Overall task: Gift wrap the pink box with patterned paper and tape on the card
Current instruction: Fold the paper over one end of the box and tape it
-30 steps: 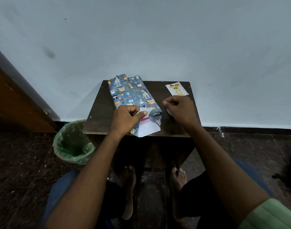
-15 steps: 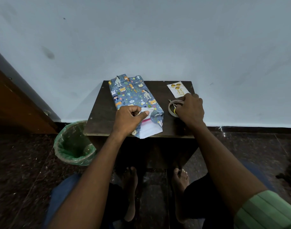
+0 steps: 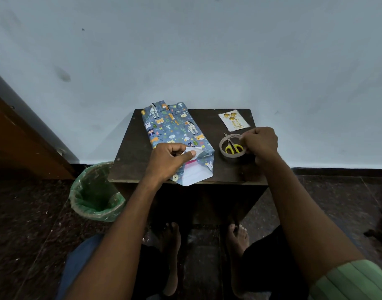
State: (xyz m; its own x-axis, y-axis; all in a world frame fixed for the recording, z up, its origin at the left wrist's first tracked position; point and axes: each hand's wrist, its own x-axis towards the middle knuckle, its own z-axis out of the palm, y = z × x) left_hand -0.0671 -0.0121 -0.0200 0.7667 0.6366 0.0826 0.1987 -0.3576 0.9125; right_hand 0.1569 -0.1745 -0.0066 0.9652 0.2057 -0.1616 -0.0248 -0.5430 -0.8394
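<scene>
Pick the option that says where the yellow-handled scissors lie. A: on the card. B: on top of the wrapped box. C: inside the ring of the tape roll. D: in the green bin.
C: the scissors lie on the table inside the ring of the tape roll, whose right edge the right hand touches; the card lies apart, behind them.
</scene>
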